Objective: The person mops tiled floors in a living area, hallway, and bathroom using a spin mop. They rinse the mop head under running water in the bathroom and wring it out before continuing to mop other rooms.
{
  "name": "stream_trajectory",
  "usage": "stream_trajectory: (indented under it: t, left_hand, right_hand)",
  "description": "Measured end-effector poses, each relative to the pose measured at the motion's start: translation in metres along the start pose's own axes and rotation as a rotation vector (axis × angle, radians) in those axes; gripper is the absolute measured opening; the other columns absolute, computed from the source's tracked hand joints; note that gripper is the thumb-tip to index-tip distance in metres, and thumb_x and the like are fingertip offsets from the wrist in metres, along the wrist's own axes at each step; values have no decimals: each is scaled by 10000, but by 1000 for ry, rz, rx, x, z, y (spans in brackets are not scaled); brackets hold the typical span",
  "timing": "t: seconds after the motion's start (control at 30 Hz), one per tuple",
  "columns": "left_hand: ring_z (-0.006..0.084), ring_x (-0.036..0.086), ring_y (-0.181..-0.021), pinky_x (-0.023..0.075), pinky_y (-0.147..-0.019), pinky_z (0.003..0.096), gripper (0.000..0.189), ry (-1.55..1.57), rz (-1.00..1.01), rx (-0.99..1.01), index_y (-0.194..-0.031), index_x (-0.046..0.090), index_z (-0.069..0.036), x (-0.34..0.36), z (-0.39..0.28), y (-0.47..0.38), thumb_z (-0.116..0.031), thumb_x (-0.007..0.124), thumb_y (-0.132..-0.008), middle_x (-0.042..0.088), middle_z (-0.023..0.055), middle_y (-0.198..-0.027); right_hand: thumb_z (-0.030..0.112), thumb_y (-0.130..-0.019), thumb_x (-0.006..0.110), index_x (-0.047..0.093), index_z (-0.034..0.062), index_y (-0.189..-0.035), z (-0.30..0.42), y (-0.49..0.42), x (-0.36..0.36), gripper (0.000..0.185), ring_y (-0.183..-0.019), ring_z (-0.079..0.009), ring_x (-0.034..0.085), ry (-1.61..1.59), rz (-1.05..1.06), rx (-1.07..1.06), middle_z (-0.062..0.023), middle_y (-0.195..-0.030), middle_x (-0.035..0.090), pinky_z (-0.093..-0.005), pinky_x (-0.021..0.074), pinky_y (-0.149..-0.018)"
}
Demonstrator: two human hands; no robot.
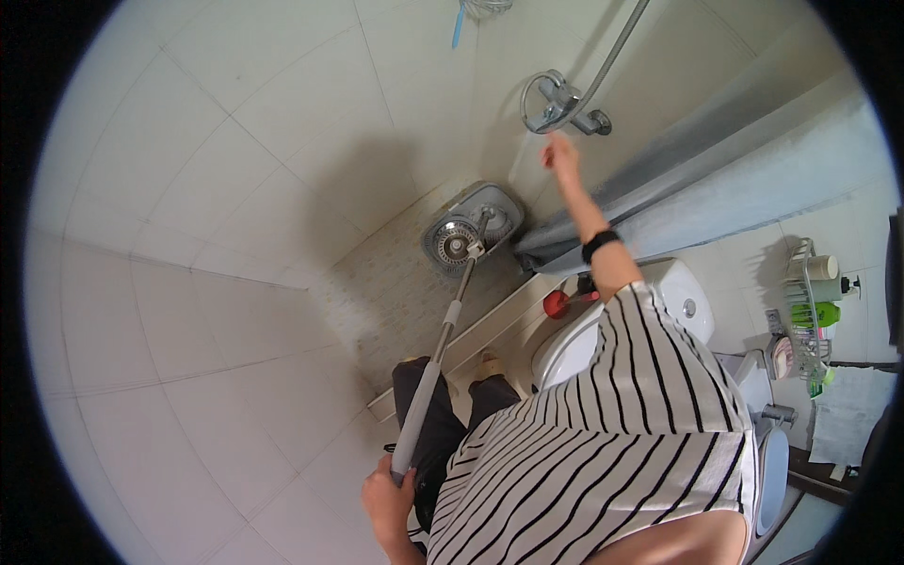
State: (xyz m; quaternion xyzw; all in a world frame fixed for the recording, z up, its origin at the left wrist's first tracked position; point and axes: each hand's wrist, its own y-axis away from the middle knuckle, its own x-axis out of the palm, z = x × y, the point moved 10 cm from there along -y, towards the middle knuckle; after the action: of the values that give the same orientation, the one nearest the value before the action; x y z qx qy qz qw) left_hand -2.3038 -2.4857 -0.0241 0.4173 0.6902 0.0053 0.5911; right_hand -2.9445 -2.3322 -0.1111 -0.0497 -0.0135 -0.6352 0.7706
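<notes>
My left hand grips the grey end of a spin mop's handle. The metal pole slants away to a grey mop bucket on the shower floor. The bucket has a round metal spinning basket beside a second well, over which the pole's far end stands. My right hand, with a black band on the wrist, is stretched out to just below the chrome shower mixer on the wall. The hand is slightly blurred; whether its fingers touch the mixer is unclear. A metal shower hose loops around the mixer.
A low ledge edges the shower floor. A grey-blue shower curtain hangs at the right, near a white toilet with a red plunger beside it. A wire rack holds several bottles. Tiled walls stand close at the left.
</notes>
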Motion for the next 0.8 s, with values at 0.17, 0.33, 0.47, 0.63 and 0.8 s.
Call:
stream_trajectory:
  t: [0.17, 0.33, 0.47, 0.63, 0.8]
  left_hand:
    - [358, 570, -712, 436, -601, 429, 337, -44, 112, -16, -878, 526, -31, -12, -10, -5, -239, 668, -654, 593, 177, -747]
    - [369, 563, -733, 433, -624, 434, 348, -28, 263, 2, -895, 487, -7, -4, -15, -23, -221, 637, -666, 581, 201, -792]
    - [383, 562, -743, 435, -646, 436, 382, 61, 337, -36, -909, 475, 10, 21, 8, -40, -223, 639, -656, 576, 222, -762]
    - [350, 585, -665, 452, -598, 390, 410, 168, 409, -81, -927, 501, 49, -1, 46, 11, -241, 639, -672, 576, 232, -727]
    - [373, 582, -697, 457, -610, 405, 446, 361, 424, -143, -1046, 481, 14, -21, 24, 37, -232, 646, -713, 579, 247, -754]
  right_hand:
    - [333, -806, 515, 593, 14, -777, -214, 181, 60, 329, -694, -227, 577, 763, 453, 528, -120, -732, 596, -386, 438, -637]
    - [332, -785, 543, 570, 9, -840, -355, 314, 122, 329, -775, -223, 536, 100, 125, 1183, -126, -805, 551, -356, 417, -698]
    - [284, -801, 479, 480, 28, -645, -412, 307, 155, 300, -557, -180, 445, -316, 121, 1109, -75, -606, 476, -346, 366, -546]
    - [175, -835, 447, 372, 58, -584, -412, 383, 166, 287, -437, -184, 369, -567, -52, 1391, -64, -487, 396, -315, 326, -429]
    - [223, -857, 411, 402, 50, -616, -361, 387, 173, 296, -457, -197, 365, -309, 93, 1388, -79, -505, 418, -361, 336, -463]
